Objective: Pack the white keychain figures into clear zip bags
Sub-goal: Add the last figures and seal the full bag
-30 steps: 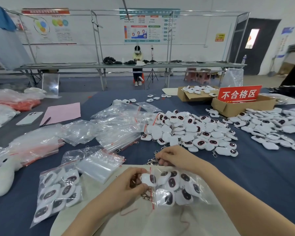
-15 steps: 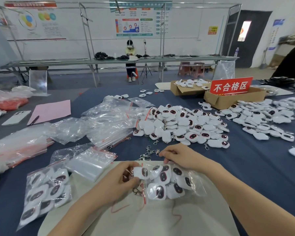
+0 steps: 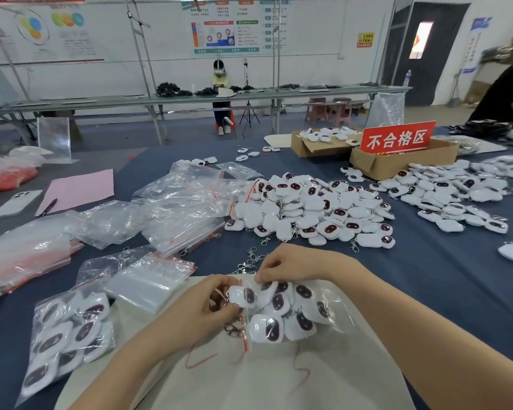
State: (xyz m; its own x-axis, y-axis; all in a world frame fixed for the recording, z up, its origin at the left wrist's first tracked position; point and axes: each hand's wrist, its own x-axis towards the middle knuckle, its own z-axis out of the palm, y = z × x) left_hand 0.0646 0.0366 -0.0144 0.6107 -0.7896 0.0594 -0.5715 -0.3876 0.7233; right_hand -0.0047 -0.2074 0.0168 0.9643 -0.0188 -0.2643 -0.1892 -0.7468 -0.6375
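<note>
One white figure [image 3: 243,295] is pinched in the left hand [image 3: 202,313] at the mouth of the bag [image 3: 342,297], whose lip is pinched by the right hand [image 3: 293,263]. If the lip is released early, the figure could be snagged outside.

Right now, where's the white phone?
In the head view, the white phone lies far left, beside the pink paper and pen.

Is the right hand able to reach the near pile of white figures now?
Likely yes: the pile lies close, only blue cloth between; but the right hand pinches the zip bag.
</note>
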